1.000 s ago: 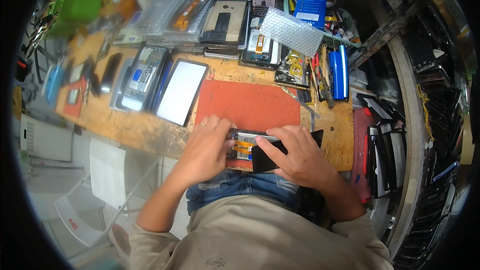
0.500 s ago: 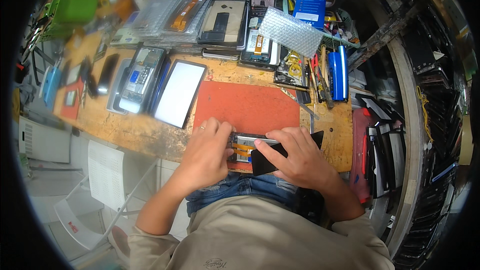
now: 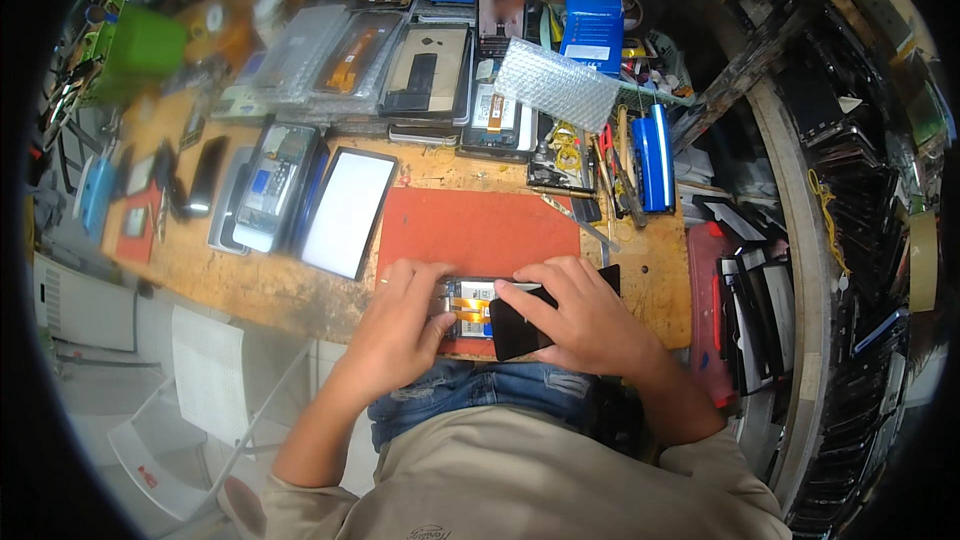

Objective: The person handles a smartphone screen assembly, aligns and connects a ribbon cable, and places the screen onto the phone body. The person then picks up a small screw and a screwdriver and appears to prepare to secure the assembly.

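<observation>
An opened phone body [image 3: 474,291] lies across the near edge of a red mat [image 3: 480,228], its battery and orange flat cables showing. My left hand [image 3: 404,318] is closed round its left end, thumb on the near side by the cables and fingers at the far edge. My right hand [image 3: 585,312] holds a glossy black screen panel [image 3: 514,332], tilted across the right part of the phone body. The thumb lies on top of the panel and the other fingers curl over its far side. Most of the phone's right end is hidden under panel and hand.
A white-faced panel [image 3: 348,212] and opened phones [image 3: 268,188] lie left of the mat. Behind it are bubble wrap [image 3: 557,83], stacked phone parts [image 3: 427,65] and a propped phone [image 3: 500,12]. Tools [image 3: 622,165] and a blue cylinder [image 3: 655,158] stand at right.
The whole view has shifted slightly. My left thumb has moved out beside the cables, and more of the phone's left part shows. My right hand keeps its hold on the screen panel.
</observation>
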The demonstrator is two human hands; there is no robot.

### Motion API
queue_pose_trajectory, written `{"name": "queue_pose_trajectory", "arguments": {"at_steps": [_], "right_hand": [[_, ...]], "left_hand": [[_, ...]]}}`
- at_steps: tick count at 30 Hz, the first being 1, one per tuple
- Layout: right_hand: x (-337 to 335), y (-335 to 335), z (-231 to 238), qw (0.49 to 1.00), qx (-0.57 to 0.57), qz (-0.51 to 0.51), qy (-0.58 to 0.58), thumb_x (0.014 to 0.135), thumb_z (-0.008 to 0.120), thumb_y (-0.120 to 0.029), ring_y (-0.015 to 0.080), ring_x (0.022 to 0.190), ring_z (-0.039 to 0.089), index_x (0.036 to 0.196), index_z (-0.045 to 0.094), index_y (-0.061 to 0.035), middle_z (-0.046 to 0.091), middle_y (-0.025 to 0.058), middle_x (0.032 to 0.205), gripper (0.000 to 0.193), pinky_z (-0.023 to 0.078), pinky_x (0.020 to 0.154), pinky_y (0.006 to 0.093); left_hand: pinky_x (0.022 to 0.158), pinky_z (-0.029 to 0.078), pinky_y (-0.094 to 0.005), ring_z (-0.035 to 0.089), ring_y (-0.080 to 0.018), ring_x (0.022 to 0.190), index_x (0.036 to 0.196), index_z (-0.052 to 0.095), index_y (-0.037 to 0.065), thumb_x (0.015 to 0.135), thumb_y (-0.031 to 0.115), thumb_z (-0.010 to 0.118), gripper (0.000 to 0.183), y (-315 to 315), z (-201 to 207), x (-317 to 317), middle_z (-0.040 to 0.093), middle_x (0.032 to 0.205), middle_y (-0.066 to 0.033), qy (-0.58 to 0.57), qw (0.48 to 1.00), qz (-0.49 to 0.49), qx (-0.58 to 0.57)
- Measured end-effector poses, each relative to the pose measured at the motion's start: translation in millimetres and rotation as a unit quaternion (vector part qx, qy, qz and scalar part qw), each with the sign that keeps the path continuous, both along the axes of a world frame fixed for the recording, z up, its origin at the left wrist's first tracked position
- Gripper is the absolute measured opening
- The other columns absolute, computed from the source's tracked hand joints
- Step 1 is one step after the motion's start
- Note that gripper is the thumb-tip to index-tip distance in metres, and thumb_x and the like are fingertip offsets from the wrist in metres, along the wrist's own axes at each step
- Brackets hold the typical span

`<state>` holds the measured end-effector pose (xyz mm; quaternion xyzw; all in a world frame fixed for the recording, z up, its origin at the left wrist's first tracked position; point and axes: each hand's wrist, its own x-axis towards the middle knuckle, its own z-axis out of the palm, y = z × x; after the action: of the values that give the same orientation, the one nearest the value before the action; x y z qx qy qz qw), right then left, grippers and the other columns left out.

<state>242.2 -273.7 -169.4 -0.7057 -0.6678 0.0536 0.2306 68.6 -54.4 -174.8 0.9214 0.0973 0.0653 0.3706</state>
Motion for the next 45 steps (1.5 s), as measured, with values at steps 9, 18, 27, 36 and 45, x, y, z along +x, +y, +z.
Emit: {"name": "queue_pose_trajectory", "arguments": {"at_steps": [9, 18, 27, 36, 45], "right_hand": [[50, 19, -6, 0.974, -0.098, 0.045, 0.198, 0.071, 0.086, -0.028, 0.0357, 0.119, 0.058, 0.151, 0.053, -0.0004, 0.065, 0.0176, 0.125, 0.092, 0.046, 0.107, 0.0428], [62, 18, 3, 0.983, -0.110, 0.037, 0.145, 0.072, 0.089, -0.024, 0.0376, 0.136, 0.056, 0.153, 0.052, -0.0011, 0.060, 0.0200, 0.147, 0.092, 0.038, 0.120, 0.0465], [13, -22, 18, 0.987, 0.072, -0.100, 0.104, 0.075, 0.090, -0.021, 0.0317, 0.117, 0.066, 0.134, 0.069, -0.0016, 0.069, 0.0183, 0.128, 0.065, 0.053, 0.099, 0.0429], [-94, 9, -34, 0.603, 0.048, -0.268, 0.750, 0.106, 0.068, -0.013, 0.0090, 0.064, 0.064, 0.117, 0.071, 0.0045, 0.075, 0.0115, 0.094, 0.021, 0.051, 0.055, 0.0226], [-95, 27, -38, 0.550, 0.068, -0.315, 0.771, 0.106, 0.066, -0.010, 0.0102, 0.059, 0.061, 0.109, 0.066, 0.0028, 0.073, 0.0129, 0.091, 0.013, 0.048, 0.049, 0.0244]], "left_hand": [[0.112, 0.044, -0.0535, 0.060, -0.0380, 0.133, 0.121, 0.069, 0.005, 0.085, 0.016, 0.083, 0.040, -9, -18, -21, 0.068, 0.133, -0.0149, -0.106, 0.981, -0.026, 0.163], [0.102, 0.048, -0.0473, 0.069, -0.0263, 0.110, 0.109, 0.074, 0.009, 0.081, 0.013, 0.080, 0.028, -10, -45, -16, 0.074, 0.114, -0.0054, -0.248, 0.952, 0.006, 0.180], [0.102, 0.045, -0.0474, 0.073, -0.0249, 0.103, 0.102, 0.074, 0.009, 0.085, 0.007, 0.073, 0.017, -12, -55, -12, 0.076, 0.105, -0.0051, -0.284, 0.931, 0.005, 0.230], [0.102, 0.043, -0.0414, 0.073, -0.0195, 0.093, 0.096, 0.075, 0.011, 0.086, 0.010, 0.073, 0.011, -16, -58, -5, 0.076, 0.098, -0.0020, -0.302, 0.920, 0.043, 0.247], [0.099, 0.043, -0.0413, 0.073, -0.0189, 0.092, 0.097, 0.074, 0.012, 0.088, 0.011, 0.073, 0.009, -15, -62, -7, 0.076, 0.099, -0.0006, -0.307, 0.922, 0.042, 0.231]]}}
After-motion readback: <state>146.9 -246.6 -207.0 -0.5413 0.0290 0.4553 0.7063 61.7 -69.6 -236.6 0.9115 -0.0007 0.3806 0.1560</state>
